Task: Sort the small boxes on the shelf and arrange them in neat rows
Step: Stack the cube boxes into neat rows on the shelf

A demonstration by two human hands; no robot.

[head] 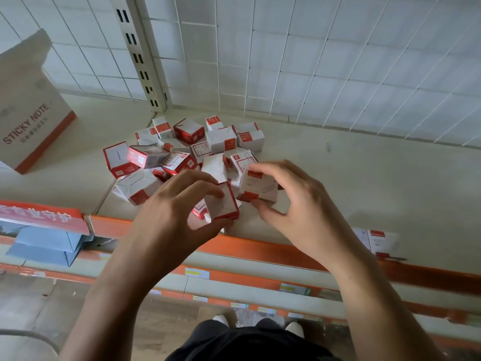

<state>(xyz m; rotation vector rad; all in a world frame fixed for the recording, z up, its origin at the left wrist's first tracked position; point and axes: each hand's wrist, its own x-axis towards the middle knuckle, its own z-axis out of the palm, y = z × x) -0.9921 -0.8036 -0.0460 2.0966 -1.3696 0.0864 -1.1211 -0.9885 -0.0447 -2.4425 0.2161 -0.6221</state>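
Several small red-and-white boxes lie in a jumbled pile (182, 149) on the cream shelf (338, 183), below the slotted upright. My left hand (171, 204) grips one small box (222, 204) at the pile's near edge, fingers over its top and thumb underneath. My right hand (294, 199) holds a second small box (257, 187) just to the right, fingers curled over its top and thumb under its front. The two held boxes sit close together. A flat red-and-white box (377, 241) lies alone near the shelf's front edge on the right.
A large "STICKY NOTE" carton (31, 110) stands at the left of the shelf. A white wire grid (312, 61) backs the shelf. An orange rail (260, 248) runs along the front edge, with lower shelves, a blue folded box (46, 246) and my feet below.
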